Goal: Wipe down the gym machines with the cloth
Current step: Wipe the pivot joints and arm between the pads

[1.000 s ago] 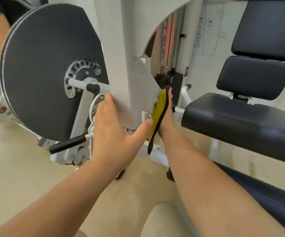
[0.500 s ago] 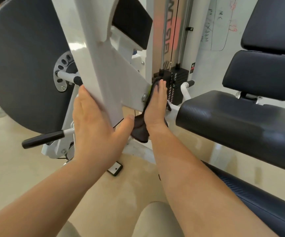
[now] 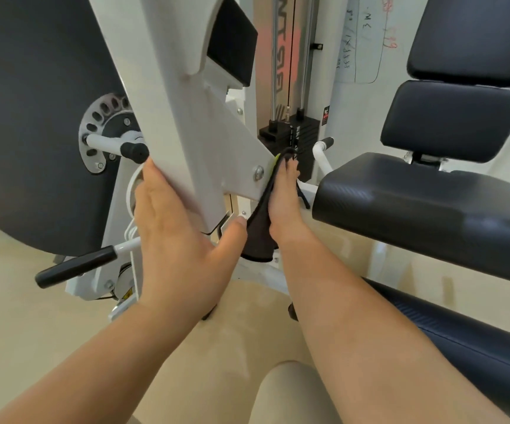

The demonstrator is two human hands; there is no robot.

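Beige gym floor (image 3: 18,316), white machine frame (image 3: 204,142) up close, dark disc (image 3: 33,117) far left, black seat pad (image 3: 416,203) right. Left hand (image 3: 174,234) lies flat on frame's left edge, fingers straight, thumb spread under its lower end, gripping nothing. Right hand (image 3: 284,203) presses dark cloth (image 3: 259,237) against frame's right edge beside a bolt (image 3: 258,172), fingers straight; thumb hidden, possibly behind cloth. Cloth's tail hangs below the palm.

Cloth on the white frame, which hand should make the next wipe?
Right, probably: the right hand presses the cloth against the white frame, while the left hand only braces its other edge.
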